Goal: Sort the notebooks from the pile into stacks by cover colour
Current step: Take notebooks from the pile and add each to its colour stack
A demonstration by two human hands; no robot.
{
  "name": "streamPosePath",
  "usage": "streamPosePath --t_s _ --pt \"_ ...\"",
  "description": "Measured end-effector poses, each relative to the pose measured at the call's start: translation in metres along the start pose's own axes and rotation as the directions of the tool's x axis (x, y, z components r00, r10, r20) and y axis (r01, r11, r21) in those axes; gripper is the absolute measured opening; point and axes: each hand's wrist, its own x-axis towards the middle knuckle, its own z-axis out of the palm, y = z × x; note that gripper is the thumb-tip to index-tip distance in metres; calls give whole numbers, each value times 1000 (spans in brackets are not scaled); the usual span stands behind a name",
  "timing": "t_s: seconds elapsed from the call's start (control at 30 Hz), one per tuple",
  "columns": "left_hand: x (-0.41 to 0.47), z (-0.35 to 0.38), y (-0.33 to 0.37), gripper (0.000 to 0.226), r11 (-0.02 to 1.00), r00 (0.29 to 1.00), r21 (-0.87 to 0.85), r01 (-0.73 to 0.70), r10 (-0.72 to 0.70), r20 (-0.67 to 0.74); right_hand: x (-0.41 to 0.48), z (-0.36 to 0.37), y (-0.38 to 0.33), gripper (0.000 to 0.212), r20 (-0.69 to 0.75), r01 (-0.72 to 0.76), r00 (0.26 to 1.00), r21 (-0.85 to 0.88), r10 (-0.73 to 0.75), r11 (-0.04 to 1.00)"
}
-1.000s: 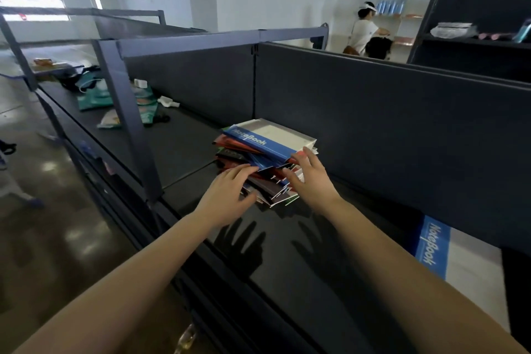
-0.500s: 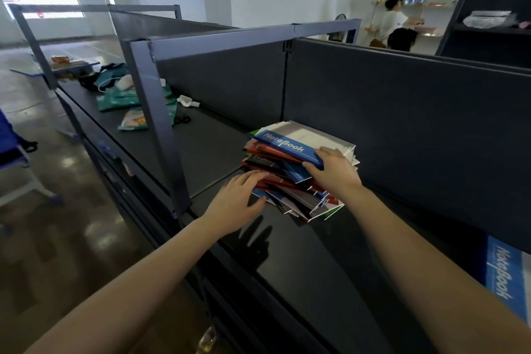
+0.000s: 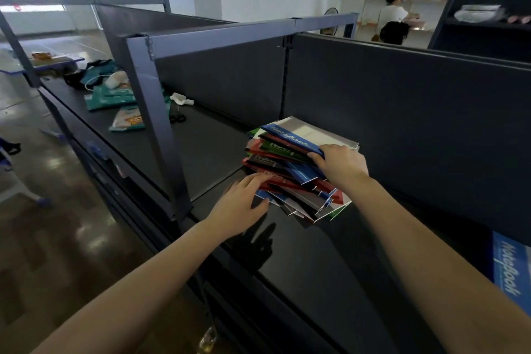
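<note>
pile: the fanned pile (image 3: 290, 178) of thin notebooks with blue, red, green and dark covers is sitting on the black table (image 3: 316, 273), close to the dark grey partition (image 3: 402, 112); the covers are lying slewed and the near corners are sticking out unevenly.
top notebook: the grey-white top notebook (image 3: 313, 131) with a blue spine strip is lying askew on the pile, its near corner under the right hand (image 3: 343, 165).
risk 1: slick covers are likely dragging their neighbours, so lifting the top one could shear the fan and spill it across the table.
risk 2: the grip may be catching more than one cover, so mixed colours could end up in one stack.
right fingers: curling round the top notebook's near corner, thumb lying on its edge; the tips are hidden, so I cannot tell how many covers they are taking.
left fingers: the left hand (image 3: 240, 205) is lying almost flat, fingers nearly straight, tips pressing the pile's near-left edge, gripping nothing.
sorted: one blue notebook (image 3: 510, 266) is lying flat at far right, well apart from the pile.
</note>
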Motion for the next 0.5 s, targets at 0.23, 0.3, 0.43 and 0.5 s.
streamPosePath --t_s 0.23,0.3,0.43,0.5 --pt "-7 -9 -2 51 999 1000 -44 -3 3 -6 1 -2 0 44 64 23 998 -18 -22 1000" --pt "-9 -8 -4 51 999 1000 -48 6 -6 -6 2 -3 -2 40 58 37 998 -58 -34 998" --pt "-14 -8 -5 52 999 1000 -47 19 -19 -3 3 -5 3 33 0 7 1000 -53 -7 999" --pt "-16 -9 -7 52 998 1000 -51 23 -23 -8 3 -6 8 35 33 -19 999 1 19 1000"
